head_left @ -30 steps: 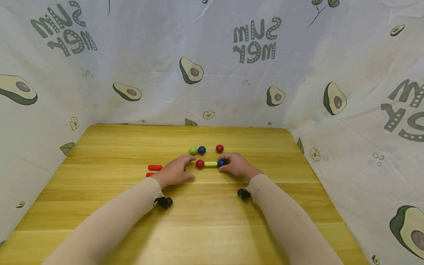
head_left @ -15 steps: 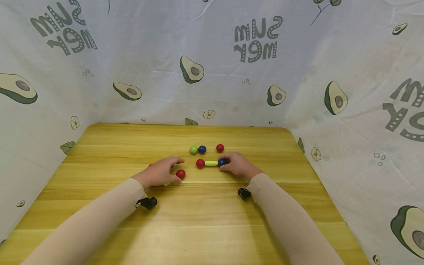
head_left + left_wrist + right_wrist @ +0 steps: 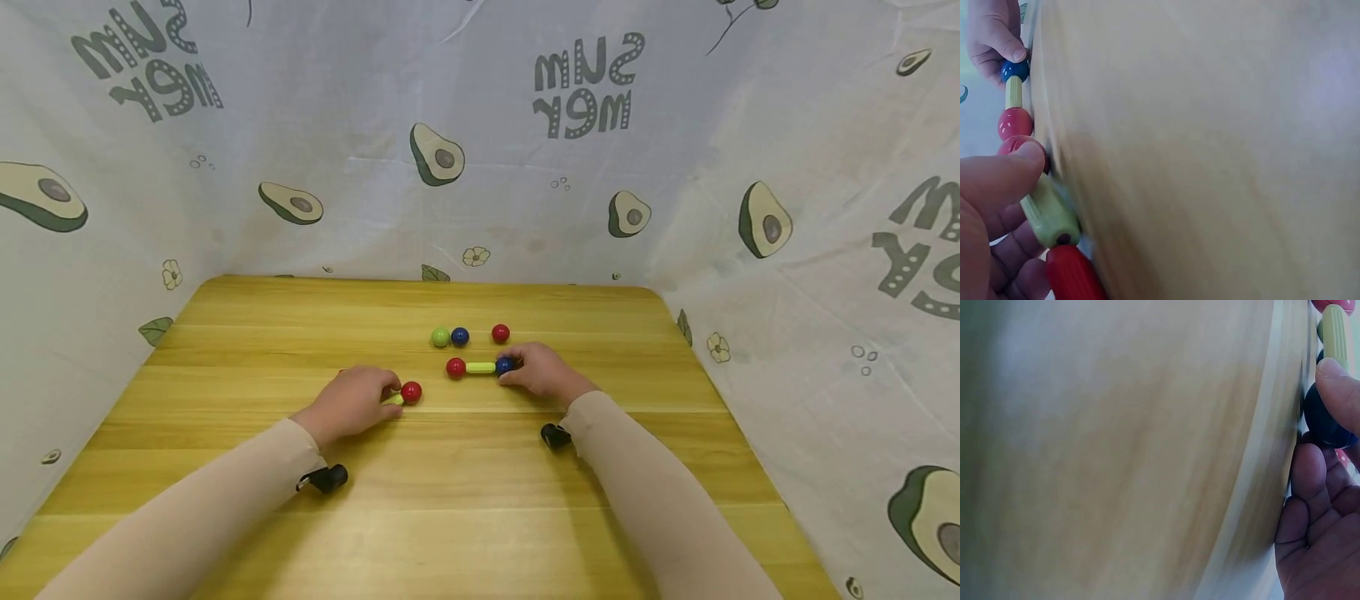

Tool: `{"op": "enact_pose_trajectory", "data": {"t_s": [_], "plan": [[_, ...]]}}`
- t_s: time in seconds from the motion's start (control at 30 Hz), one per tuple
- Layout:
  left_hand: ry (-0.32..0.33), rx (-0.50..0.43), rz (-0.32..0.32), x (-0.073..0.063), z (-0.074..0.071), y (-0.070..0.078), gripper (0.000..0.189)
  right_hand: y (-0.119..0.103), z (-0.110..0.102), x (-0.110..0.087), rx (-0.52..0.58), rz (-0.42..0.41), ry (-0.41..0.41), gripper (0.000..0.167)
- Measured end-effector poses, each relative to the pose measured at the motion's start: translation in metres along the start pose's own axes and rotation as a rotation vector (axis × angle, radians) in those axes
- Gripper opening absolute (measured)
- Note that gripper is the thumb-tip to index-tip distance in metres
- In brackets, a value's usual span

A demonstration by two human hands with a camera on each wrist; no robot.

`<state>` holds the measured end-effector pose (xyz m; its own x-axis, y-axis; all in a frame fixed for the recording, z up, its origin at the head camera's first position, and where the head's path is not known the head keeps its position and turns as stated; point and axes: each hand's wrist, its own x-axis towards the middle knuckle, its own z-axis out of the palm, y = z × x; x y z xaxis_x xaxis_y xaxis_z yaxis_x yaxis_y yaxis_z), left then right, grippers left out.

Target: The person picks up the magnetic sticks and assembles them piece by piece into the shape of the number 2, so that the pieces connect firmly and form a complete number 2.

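Observation:
My left hand (image 3: 352, 404) grips a short yellow-green stick (image 3: 1054, 215) with a red ball (image 3: 411, 392) at its right end. In the left wrist view the thumb lies on that ball, and the fingers are behind the stick. My right hand (image 3: 546, 371) pinches a blue ball (image 3: 505, 367) between thumb and fingers. From this ball a second yellow-green stick (image 3: 480, 367) runs left to another red ball (image 3: 455, 368), forming a straight piece on the table. A gap separates the two pieces in the head view.
Behind the straight piece lie a green ball (image 3: 440, 337), a blue ball (image 3: 460, 337) beside it and a loose red ball (image 3: 500, 333). A red stick (image 3: 1075, 275) shows near my left fingers, mostly hidden in the head view. Printed cloth (image 3: 360, 100) surrounds the wooden table (image 3: 465, 517).
My left hand has moved left from beside the straight piece and closed around the other yellow-green stick with its red ball. My right hand keeps its hold on the blue ball.

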<state>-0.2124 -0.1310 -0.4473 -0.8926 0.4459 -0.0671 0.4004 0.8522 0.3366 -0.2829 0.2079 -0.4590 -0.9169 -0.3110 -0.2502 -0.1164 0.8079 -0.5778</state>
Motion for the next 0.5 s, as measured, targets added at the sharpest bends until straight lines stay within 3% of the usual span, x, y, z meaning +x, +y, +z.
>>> {"op": "enact_pose_trajectory", "data": {"t_s": [0.5], "plan": [[0.012,-0.001,-0.017,0.0037,0.0072,-0.0048,0.020,-0.0001,0.0001,-0.0004,0.011,0.020,0.000,0.043]]}}
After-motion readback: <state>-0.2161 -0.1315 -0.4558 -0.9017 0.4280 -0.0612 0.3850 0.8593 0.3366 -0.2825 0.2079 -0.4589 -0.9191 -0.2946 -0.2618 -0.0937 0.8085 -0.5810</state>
